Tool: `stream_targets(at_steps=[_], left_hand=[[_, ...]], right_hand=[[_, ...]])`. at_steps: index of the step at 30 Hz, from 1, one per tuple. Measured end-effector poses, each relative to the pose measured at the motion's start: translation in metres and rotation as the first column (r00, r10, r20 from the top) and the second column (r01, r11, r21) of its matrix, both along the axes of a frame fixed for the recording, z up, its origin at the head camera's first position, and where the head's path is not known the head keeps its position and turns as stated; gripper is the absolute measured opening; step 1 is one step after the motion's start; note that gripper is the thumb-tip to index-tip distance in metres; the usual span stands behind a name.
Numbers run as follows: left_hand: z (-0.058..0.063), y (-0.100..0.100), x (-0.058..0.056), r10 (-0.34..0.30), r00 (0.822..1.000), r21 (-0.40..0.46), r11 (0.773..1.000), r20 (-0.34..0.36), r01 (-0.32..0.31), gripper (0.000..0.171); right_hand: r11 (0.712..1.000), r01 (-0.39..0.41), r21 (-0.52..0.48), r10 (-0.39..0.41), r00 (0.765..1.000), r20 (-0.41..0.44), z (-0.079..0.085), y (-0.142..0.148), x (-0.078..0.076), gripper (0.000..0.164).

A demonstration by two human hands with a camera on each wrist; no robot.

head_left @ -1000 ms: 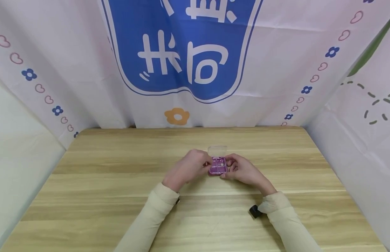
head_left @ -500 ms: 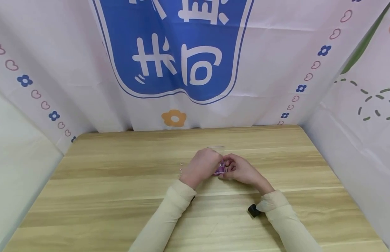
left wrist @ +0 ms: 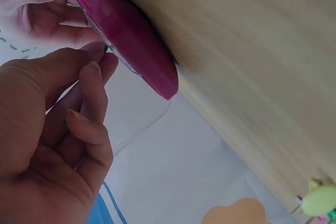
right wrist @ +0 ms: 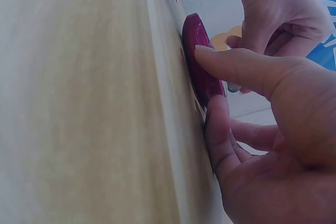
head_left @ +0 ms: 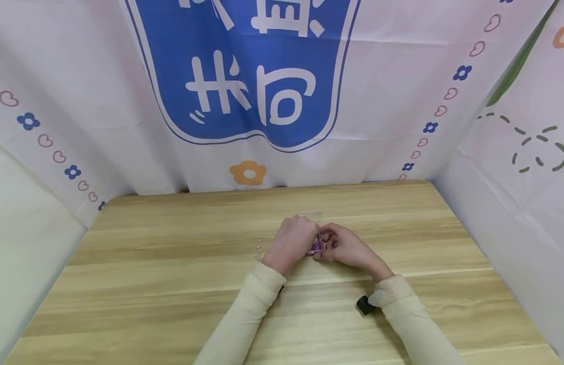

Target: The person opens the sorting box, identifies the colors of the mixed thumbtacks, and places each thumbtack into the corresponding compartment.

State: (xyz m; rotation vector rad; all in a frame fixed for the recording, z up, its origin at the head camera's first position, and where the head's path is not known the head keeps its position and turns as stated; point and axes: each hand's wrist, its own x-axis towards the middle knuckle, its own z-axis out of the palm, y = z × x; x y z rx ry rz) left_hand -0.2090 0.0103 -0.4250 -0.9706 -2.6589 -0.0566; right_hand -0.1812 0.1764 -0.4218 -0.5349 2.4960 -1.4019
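Observation:
A small magenta pill box (head_left: 316,246) with several compartments lies on the table, its clear lid (left wrist: 142,124) standing up at the back. My right hand (head_left: 347,248) holds the box by its right side, thumb and fingers at its edges in the right wrist view. Over the box's left part is my left hand (head_left: 292,239), hiding most of the compartments in the head view. Thumb and forefinger of this hand pinch a tiny piece (left wrist: 106,48), of which only a green bit shows; its kind is hidden. The other left fingers are curled.
Several tiny bright pieces (head_left: 259,248) lie on the wooden table (head_left: 172,284) left of my left hand; thin pin-like stems show in the left wrist view, beside a yellow-green oval (left wrist: 319,201). A black object (head_left: 365,305) sits by the right cuff. A printed cloth (head_left: 377,101) hangs behind.
My left hand has moved right, from the box's left edge to over its compartments, uncovering the tiny pieces on the table. The right hand keeps its hold. The head view has shifted slightly.

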Motion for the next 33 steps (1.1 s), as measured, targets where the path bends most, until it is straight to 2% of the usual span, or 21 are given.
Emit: stream_targets(at_steps=[9,15,24,29,33], left_hand=[[0.003,-0.002,-0.002,-0.014,0.995,0.092,0.996,0.096,0.005,0.019],[0.005,-0.003,-0.002,-0.013,0.990,0.117,0.993,0.140,-0.003,0.014],[0.004,-0.008,-0.004,-0.006,0.989,0.171,0.985,0.147,-0.019,0.012],[0.007,-0.012,-0.003,-0.024,0.987,0.193,0.981,0.157,-0.006,0.014],[0.011,-0.017,-0.001,-0.033,0.984,0.196,0.981,0.173,-0.002,0.013]], right_hand=[[1.000,-0.008,-0.014,0.009,1.000,0.003,0.000,0.000,0.000,0.057],[1.000,-0.020,-0.012,0.020,1.000,0.006,-0.001,0.000,0.000,0.058],[1.000,-0.003,0.011,0.003,1.000,0.003,-0.036,0.009,-0.020,0.061],[1.000,0.004,0.013,-0.005,1.000,0.009,-0.036,0.009,-0.019,0.062],[1.000,-0.010,-0.001,0.010,1.000,-0.008,-0.025,0.006,-0.013,0.062]])
